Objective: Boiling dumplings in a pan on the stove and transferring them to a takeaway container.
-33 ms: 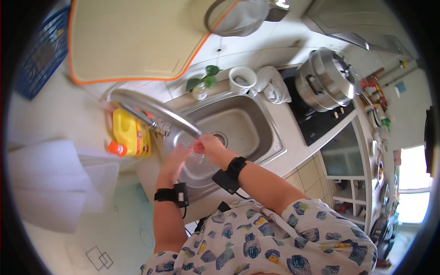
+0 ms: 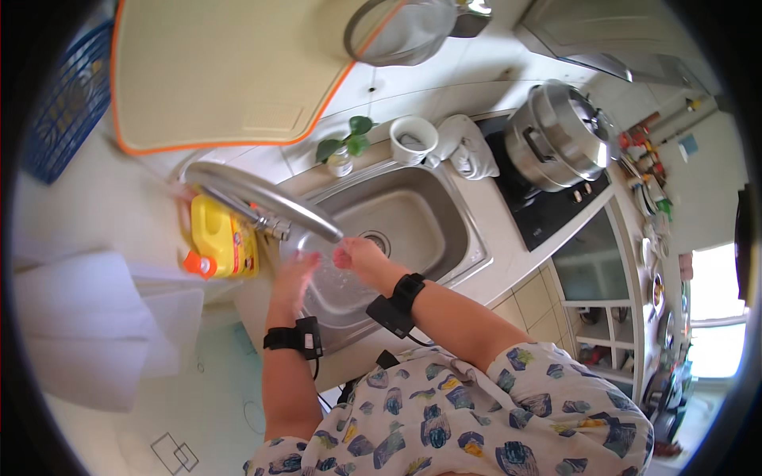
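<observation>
My left hand (image 2: 292,274) and my right hand (image 2: 355,255) are together over the steel sink (image 2: 432,208), just under the tip of the curved metal faucet (image 2: 254,197). Between them is a clear round glass dish (image 2: 337,292), hard to make out against the basin. The left hand grips its left rim with fingers spread. The right hand's curled fingers rest on its upper edge. Each wrist wears a black band with a small box.
A yellow detergent bottle (image 2: 224,238) stands left of the sink. Behind it are a small plant (image 2: 348,144), a white cup (image 2: 413,135) and a white cloth (image 2: 470,147). A steel pot (image 2: 556,135) sits on the black stove (image 2: 548,218). A cutting board (image 2: 214,71) leans on the wall.
</observation>
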